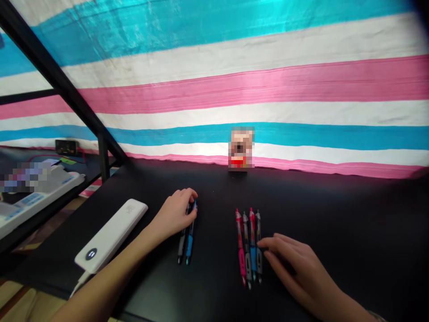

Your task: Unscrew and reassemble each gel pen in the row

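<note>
My left hand [177,209] curls over the upper ends of two click pens lying side by side, its thumb and fingers closed about the blue pen [189,245]. Partly beneath the same hand is a black pen with a grey grip [181,247]. To the right, several pens lie in a close row: a pink pen [241,259], a grey-grip pen [248,264], a pen with a red top and blue grip [253,257] and another grey-grip pen [259,264]. My right hand [295,261] has its fingers extended, the index fingertip touching the row's right edge.
A white power bank [110,235] with a plugged-in cable lies left on the black table [214,299]. A small blurred box [241,150] stands at the back before a striped sheet [268,80]. Black metal bars [63,87] and a white power strip [40,199] are far left.
</note>
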`<state>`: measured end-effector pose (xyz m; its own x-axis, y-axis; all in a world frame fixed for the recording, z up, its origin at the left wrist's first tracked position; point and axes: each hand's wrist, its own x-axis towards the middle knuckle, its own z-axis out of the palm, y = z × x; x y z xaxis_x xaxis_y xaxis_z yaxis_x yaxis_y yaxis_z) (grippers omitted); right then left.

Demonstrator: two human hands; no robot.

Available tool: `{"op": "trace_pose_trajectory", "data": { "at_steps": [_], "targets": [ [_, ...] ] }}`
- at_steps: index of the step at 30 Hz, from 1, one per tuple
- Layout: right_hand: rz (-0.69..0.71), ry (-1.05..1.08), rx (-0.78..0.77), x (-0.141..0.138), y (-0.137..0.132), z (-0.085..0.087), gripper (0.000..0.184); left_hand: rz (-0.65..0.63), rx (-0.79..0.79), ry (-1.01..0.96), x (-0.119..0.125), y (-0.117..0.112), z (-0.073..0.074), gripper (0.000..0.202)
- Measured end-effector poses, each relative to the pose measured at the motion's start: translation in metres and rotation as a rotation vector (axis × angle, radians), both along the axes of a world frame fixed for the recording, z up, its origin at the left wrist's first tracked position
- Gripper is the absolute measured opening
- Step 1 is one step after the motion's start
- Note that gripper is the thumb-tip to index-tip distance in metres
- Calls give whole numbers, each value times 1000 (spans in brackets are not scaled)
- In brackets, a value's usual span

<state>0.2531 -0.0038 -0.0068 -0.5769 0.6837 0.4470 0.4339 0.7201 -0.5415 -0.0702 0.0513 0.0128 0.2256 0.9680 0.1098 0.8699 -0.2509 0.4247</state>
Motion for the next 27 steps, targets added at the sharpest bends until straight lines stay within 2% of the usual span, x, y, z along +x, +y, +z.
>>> {"op": "trace_pose_trajectory", "data": {
  "at_steps": [3,5,7,9,10,12,15,21,27],
  "targets": [
    [-3,-5,-17,-1,0,-1,18,-18,96,32,12,-6,2,28],
    [-3,-4,-28,-1,1,-1,18,-101,150,34,24,-13,2,34],
    [-9,1,-36,-2,1,-1,18,-316,163,32,37,-22,-1,36],
    [-21,8,-42,-2,1,-1,17,-644,257,95,48,-31,-7,39],
    [-29,10,-43,-2,1,-1,17,-733,303,110,52,-34,-10,38],
    [-45,6,-52,-2,1,-1,17,-813,370,119,57,-39,-16,33],
    [-48,0,-69,-1,1,-1,17,-820,416,118,60,-40,-22,25],
    [-29,3,-75,-2,-1,2,18,-764,504,186,61,-36,-24,20],
    [8,-36,-79,-4,-3,10,17,-765,560,139,60,-37,-15,26]
  ]
}}
